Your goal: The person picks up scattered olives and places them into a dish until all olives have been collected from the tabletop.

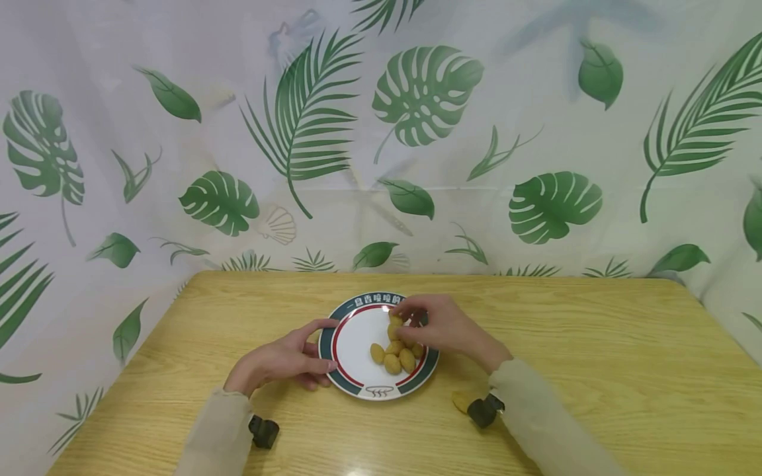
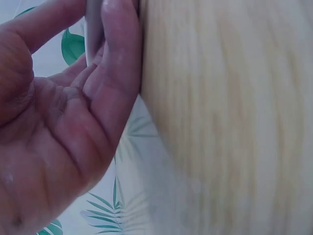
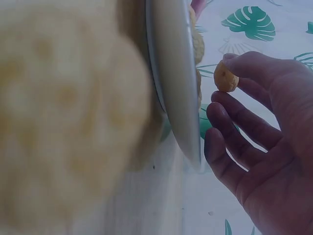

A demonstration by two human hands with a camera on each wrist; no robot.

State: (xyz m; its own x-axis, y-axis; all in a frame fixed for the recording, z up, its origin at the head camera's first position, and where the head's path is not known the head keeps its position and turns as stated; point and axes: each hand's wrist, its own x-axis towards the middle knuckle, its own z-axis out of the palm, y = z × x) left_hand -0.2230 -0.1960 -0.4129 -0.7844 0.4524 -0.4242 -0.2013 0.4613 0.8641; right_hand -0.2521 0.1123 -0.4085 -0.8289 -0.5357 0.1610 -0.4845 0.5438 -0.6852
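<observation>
A white plate (image 1: 357, 344) with a dark green rim band and a red ring lies on the table. Several small yellow-brown potatoes (image 1: 392, 363) are gathered on its right half. My left hand (image 1: 288, 357) grips the plate's left edge, thumb on the rim; the left wrist view shows fingers against the plate's side. Over the plate's right part, my right hand (image 1: 443, 327) pinches one small potato (image 3: 226, 78) between thumb and fingertips, above the others. The right wrist view shows its remaining fingers loosely bent.
Another potato (image 1: 461, 400) lies on the wooden table (image 1: 595, 370), close to the right wrist's black camera (image 1: 485, 411); it looms blurred in the right wrist view. A leaf-patterned cloth (image 1: 333, 218) hangs behind the table's far edge.
</observation>
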